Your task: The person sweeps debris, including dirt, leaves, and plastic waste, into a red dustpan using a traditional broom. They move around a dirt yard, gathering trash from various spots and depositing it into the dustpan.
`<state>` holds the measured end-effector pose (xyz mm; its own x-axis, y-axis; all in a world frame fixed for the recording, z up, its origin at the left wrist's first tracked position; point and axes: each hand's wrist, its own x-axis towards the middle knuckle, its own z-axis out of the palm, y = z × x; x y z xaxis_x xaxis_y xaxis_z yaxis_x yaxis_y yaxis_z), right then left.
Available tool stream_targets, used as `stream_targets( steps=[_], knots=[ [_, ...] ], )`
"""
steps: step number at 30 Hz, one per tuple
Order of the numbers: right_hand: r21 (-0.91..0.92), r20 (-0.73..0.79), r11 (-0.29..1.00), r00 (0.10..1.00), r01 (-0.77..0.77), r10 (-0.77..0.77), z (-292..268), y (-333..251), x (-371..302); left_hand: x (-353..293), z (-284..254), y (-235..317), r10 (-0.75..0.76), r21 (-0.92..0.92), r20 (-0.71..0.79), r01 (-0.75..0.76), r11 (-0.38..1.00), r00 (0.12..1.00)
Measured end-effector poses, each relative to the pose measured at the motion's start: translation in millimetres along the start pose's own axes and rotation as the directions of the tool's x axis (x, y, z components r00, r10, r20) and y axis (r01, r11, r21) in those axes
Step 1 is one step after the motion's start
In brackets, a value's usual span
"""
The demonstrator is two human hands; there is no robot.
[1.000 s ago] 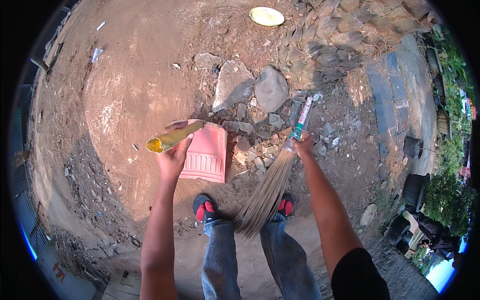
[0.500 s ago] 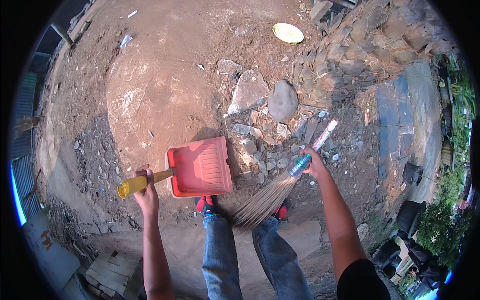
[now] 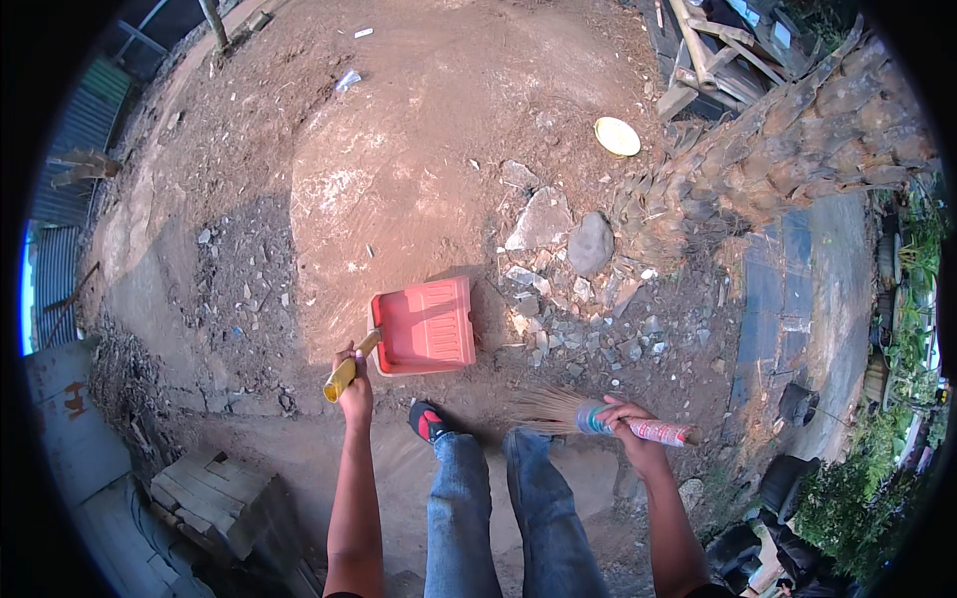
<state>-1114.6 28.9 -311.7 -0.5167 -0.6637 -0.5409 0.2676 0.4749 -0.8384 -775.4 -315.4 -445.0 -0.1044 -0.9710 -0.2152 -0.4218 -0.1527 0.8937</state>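
We see a red dustpan [image 3: 424, 326] lying flat on the dirt ground [image 3: 399, 149], just past our left hand [image 3: 354, 384]. The left grip is wrapped tight around its yellow handle [image 3: 344, 371]. Our right hand [image 3: 628, 424] is closed around a small broom [image 3: 598, 417], held sideways, with its straw end pointing toward our legs. Past the right grip lies a heap of grey stones [image 3: 568, 259]. Far beyond it sits a round yellow plate [image 3: 617, 137]. Near the left grip is a stack of bricks [image 3: 214, 488].
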Motion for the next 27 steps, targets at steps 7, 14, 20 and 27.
stream_targets(
  steps=[7, 14, 20, 27],
  knots=[
    [-0.04, 0.277, 0.807, 0.783, 0.589, -0.557, 120.6, -104.9, 9.8, 22.1, -87.7, -43.4, -0.283, -0.3, -0.244, 0.205, 0.931, 0.928],
    [-0.591, 0.229, 0.677, 0.896, 0.438, -0.38, 273.1, -186.5, 52.3, 82.0, -169.9, -36.9, -0.381, -0.497, -0.435, 0.136, 0.857, 0.816],
    [-0.116, 0.119, 0.974, 0.971, -0.196, 0.209, 334.3, -215.0, 135.3, 154.9, -249.4, -62.2, -0.19, -0.135, -0.537, 0.139, 0.981, 0.822],
    [0.22, 0.786, 0.86, 0.605, -0.46, 0.123, 356.1, -252.5, 171.1, 236.0, -263.1, -53.7, -0.029, -0.092, -0.548, -0.026, 0.995, 0.836]
  ],
)
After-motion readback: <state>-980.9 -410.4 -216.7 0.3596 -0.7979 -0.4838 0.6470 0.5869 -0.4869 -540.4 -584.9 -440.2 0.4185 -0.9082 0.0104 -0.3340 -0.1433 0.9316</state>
